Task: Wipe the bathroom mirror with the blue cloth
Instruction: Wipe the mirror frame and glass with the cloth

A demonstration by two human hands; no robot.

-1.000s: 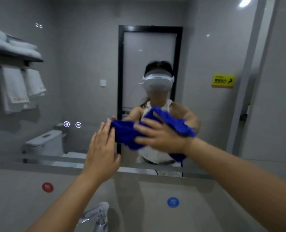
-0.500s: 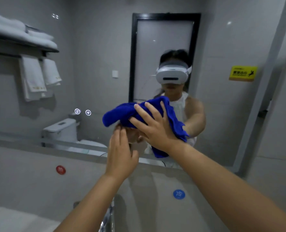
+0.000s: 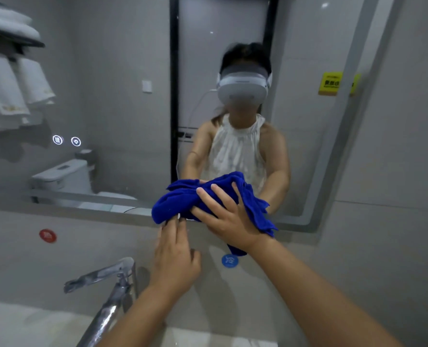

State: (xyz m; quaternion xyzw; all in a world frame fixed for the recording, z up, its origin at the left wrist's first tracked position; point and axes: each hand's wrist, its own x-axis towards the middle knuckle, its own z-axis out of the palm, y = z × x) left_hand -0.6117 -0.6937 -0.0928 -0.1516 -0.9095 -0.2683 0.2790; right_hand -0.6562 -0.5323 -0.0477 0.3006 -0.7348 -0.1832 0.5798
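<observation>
The blue cloth is bunched against the bottom edge of the bathroom mirror, right of centre. My right hand presses on it with fingers spread and straight. My left hand is just below, on the grey wall under the mirror, its straight fingertips touching the cloth's lower edge. The mirror reflects a person in a headset and both arms behind the cloth.
A chrome faucet juts out at lower left, over a pale counter. On the wall under the mirror are a red marker and a blue marker. Two lit touch icons sit on the glass. The mirror's frame runs down the right.
Both hands and the cloth slid down the glass from mid-height to the mirror's bottom edge. My left hand dropped onto the wall below. The view tilted down, showing the faucet.
</observation>
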